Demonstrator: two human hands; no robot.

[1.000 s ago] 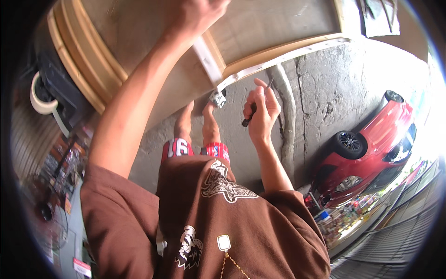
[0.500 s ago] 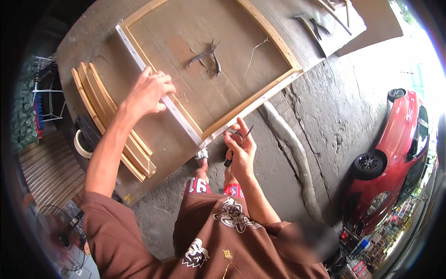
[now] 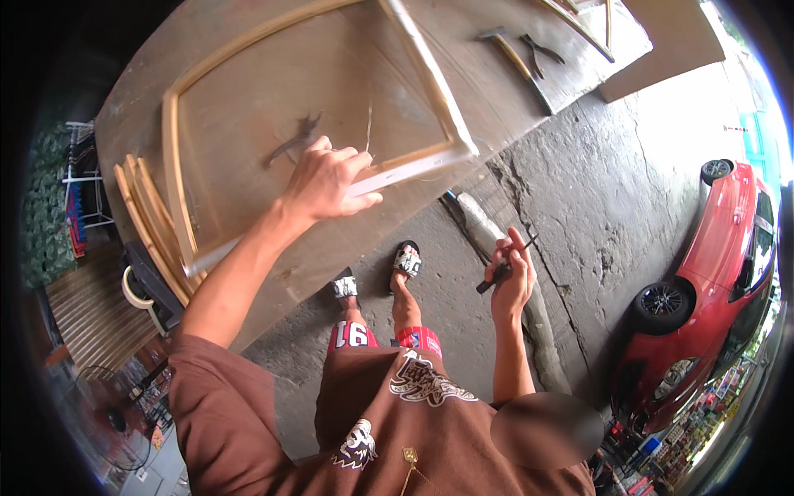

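A large wooden frame [image 3: 437, 91] with canvas stretched over it lies flat on a brown worktable [image 3: 513, 107]. My left hand [image 3: 324, 178] grips the frame's near bar, fingers curled over its white edge. Off the table, over the concrete ground, my right hand [image 3: 513, 277] holds a thin dark pen-like tool [image 3: 504, 266] between its fingers. A dark smudge-like mark [image 3: 291, 142] shows on the canvas just beyond my left hand.
A hammer [image 3: 519, 59] and pliers [image 3: 542, 50] lie on the table's far right. Spare wooden bars [image 3: 149, 223] are stacked at the table's left edge, with a tape roll [image 3: 132, 291] below. A red car [image 3: 728, 273] is parked to the right.
The view has swung so the frame sits further left and higher. My left hand has slid along the near bar. My right hand has dropped away from the table edge, still holding the tool.
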